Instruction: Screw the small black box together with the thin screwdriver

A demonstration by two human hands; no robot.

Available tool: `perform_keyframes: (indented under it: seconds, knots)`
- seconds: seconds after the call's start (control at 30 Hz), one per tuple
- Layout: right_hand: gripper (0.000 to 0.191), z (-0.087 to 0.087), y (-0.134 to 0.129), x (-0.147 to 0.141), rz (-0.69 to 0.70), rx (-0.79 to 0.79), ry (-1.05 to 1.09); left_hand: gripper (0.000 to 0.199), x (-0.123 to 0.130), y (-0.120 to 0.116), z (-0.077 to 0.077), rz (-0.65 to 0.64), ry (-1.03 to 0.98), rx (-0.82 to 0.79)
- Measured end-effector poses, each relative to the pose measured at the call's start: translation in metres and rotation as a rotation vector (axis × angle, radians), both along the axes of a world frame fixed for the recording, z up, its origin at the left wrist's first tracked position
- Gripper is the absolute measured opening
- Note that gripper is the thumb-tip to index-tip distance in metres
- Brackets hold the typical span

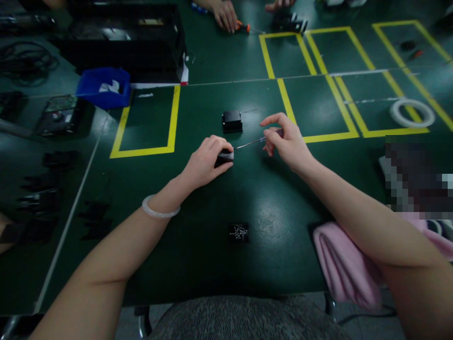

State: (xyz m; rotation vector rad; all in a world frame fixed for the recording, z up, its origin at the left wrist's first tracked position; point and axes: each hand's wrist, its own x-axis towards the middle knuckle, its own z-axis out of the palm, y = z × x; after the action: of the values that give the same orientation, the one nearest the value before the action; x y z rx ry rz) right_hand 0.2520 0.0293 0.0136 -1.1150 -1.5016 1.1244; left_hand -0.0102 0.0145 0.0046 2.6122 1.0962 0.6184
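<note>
In the head view, the left hand (208, 160) has its fingers closed around a small black block (226, 157) on the green worktop (198, 226) — they cover much of it, so its full shape is hard to make out. The right hand (288, 144) grips a screwdriver (262, 139) between thumb and fingers; its handle is partly hidden by them, and its shaft slants down to the block, though whether the tip touches is unclear. Just beyond sits a black box-shaped part (232, 121). Nearer the wearer, a small dark tray (231, 239) holds screws (239, 231), too small to count. Across the worktop, another person's hands (225, 16) are cut off at the top edge — one by an orange-handled screwdriver (243, 27).
</note>
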Motion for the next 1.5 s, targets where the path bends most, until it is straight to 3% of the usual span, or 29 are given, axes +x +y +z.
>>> perform_keyframes:
  seconds: [0.67, 0.8, 1.1, 1.27, 1.5]
  knots:
    - [0.012, -0.001, 0.002, 0.001, 0.012, -0.011, -0.005, 0.027, 0.000, 0.000, 0.000, -0.002, -0.002, 0.006]
    - [0.027, -0.002, 0.002, 0.001, 0.018, -0.048, 0.025, 0.027, 0.000, 0.000, 0.001, 0.006, 0.008, -0.010]
    - [0.019, -0.012, 0.007, 0.004, -0.025, 0.024, -0.019, 0.028, 0.000, -0.001, 0.000, 0.006, 0.006, -0.002]
    - [0.025, -0.014, 0.008, 0.005, -0.016, 0.048, -0.051, 0.027, 0.000, 0.001, -0.002, -0.010, -0.006, 0.019]
    - [0.027, -0.008, 0.006, 0.002, -0.040, -0.041, -0.005, 0.027, 0.000, 0.000, -0.002, -0.008, -0.011, 0.015]
